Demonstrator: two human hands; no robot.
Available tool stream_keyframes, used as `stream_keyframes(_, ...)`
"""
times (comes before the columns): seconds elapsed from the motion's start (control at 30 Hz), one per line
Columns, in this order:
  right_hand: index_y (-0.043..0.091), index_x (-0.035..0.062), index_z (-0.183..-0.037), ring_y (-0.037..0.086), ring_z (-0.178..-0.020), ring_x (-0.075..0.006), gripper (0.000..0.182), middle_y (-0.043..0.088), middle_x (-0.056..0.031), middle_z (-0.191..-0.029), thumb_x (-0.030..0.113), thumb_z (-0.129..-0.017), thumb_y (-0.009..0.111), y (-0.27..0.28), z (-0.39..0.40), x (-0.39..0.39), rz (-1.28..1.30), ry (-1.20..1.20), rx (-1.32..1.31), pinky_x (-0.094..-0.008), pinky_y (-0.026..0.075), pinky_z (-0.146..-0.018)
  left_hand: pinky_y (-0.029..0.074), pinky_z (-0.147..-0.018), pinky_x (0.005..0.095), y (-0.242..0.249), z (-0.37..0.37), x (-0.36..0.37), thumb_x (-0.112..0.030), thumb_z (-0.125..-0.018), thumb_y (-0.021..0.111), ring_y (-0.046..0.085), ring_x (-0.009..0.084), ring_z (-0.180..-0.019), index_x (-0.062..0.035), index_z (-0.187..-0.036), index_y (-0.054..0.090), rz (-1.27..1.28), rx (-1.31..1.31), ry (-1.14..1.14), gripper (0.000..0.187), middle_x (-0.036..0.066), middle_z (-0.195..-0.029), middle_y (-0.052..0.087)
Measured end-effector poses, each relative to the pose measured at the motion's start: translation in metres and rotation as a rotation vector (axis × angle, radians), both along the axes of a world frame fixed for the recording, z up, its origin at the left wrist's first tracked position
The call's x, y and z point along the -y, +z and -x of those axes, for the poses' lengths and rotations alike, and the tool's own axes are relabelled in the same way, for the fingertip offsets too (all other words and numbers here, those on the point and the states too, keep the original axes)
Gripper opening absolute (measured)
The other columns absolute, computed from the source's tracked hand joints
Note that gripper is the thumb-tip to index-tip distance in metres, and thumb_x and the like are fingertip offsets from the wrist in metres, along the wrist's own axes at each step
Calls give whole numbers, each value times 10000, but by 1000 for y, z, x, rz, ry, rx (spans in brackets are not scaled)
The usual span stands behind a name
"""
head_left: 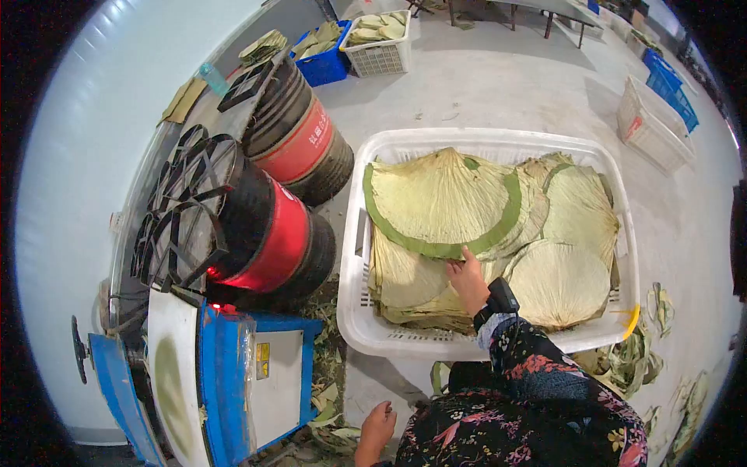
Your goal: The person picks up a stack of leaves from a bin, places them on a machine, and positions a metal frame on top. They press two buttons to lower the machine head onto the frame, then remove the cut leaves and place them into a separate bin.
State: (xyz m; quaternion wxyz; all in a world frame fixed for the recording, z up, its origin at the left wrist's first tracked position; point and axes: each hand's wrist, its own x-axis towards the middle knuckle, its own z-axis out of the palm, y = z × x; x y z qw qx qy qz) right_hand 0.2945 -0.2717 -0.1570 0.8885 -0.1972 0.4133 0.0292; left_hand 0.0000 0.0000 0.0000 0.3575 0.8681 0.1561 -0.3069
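Observation:
A large white basket [489, 137] holds stacks of dried, pale green leaves. On top at its left lies a fan-shaped leaf [443, 198] with a darker green rim. My right hand [469, 282] is at the lower edge of that rim, its fingers closed on the leaf edge; the thumb's side is partly hidden. Rounded pale leaves [560, 284] lie to the right of my wrist, which wears a black device. Low in the view, left of my body, my left hand [379, 424] hangs with its fingers curled; whether it holds anything is not visible.
Two black and red drums [268, 233] stand left of the basket, above a blue and white machine [272, 381]. A blue crate [323, 71] and a white crate [381, 58] with leaves are at the back. Leaf scraps [634, 362] litter the floor at the lower right.

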Motion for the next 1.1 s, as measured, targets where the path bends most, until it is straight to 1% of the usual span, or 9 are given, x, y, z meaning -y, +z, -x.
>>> stream_keyframes(0.07,508,52,-1040,532,-839,-194,298,549,-61,-914,287,-870,576,0,29,0,-29,-156,-114,-335,447,-718,454,-844,375,13,22,3,-240,-840,547,585,297,-982,-31,-1164,511,-42,-52,-20,387,170,-1087,591)
stream_keyframes(0.1,508,52,-1040,532,-839,-194,298,549,-61,-914,287,-870,576,13,-63,-13,-66,-151,5,-335,447,-718,454,-844,375,-17,-53,-3,-240,-840,547,585,297,-982,-31,-1164,511,-72,70,-15,387,170,-1087,591)
stream_keyframes(0.17,378,52,-1234,427,-1145,-295,484,403,-179,-1262,300,-868,576,26,-39,-15,58,-109,-53,-389,372,-953,459,-820,381,-10,-40,1,-224,-845,539,586,305,-962,-23,-1144,514,-68,172,-58,361,169,-1060,595)
stream_keyframes(0.4,427,38,-1113,464,-963,-259,370,459,-133,-1091,295,-880,556,47,-4,-13,-44,-63,-34,-389,395,-893,461,-798,396,-16,-47,7,-208,-837,543,581,326,-952,-24,-1131,515,-63,166,-90,348,176,-1047,594)
stream_keyframes(0.57,422,-23,-1090,495,-958,-235,405,474,-141,-1106,284,-863,559,-78,-1,-20,89,98,693,-385,409,-863,455,-808,413,-2,-59,4,-215,-831,538,568,349,-960,-33,-1133,515,-137,174,-215,353,192,-1056,584)
stream_keyframes(0.77,483,37,-976,496,-851,-188,241,530,-58,-964,188,-828,596,34,-31,-41,549,-70,-205,-315,407,-712,455,-806,411,1,-60,-14,-220,-828,531,565,347,-963,-33,-1132,516,-199,188,-205,358,190,-1068,577)
stream_keyframes(0.9,489,29,-990,502,-830,-174,328,537,-65,-915,217,-788,666,10,-42,-46,562,-219,-30,-319,406,-685,456,-795,412,-25,-44,-35,-234,-828,536,562,348,-957,-33,-1131,518,-175,175,-220,364,184,-1055,580)
stream_keyframes(0.97,496,28,-996,524,-808,-196,339,534,-67,-908,255,-804,660,-57,-60,-47,950,-113,255,-345,422,-696,456,-785,416,-50,-35,-48,-237,-824,553,559,350,-949,-36,-1128,521,-139,151,-228,366,178,-1035,583)
stream_keyframes(1.1,513,29,-1010,542,-793,-213,344,545,-88,-948,277,-817,652,3,-84,-27,710,-94,188,-368,437,-682,456,-782,417,-57,-34,-56,-234,-821,567,560,352,-944,-41,-1127,521,-110,205,-310,365,170,-1032,584)
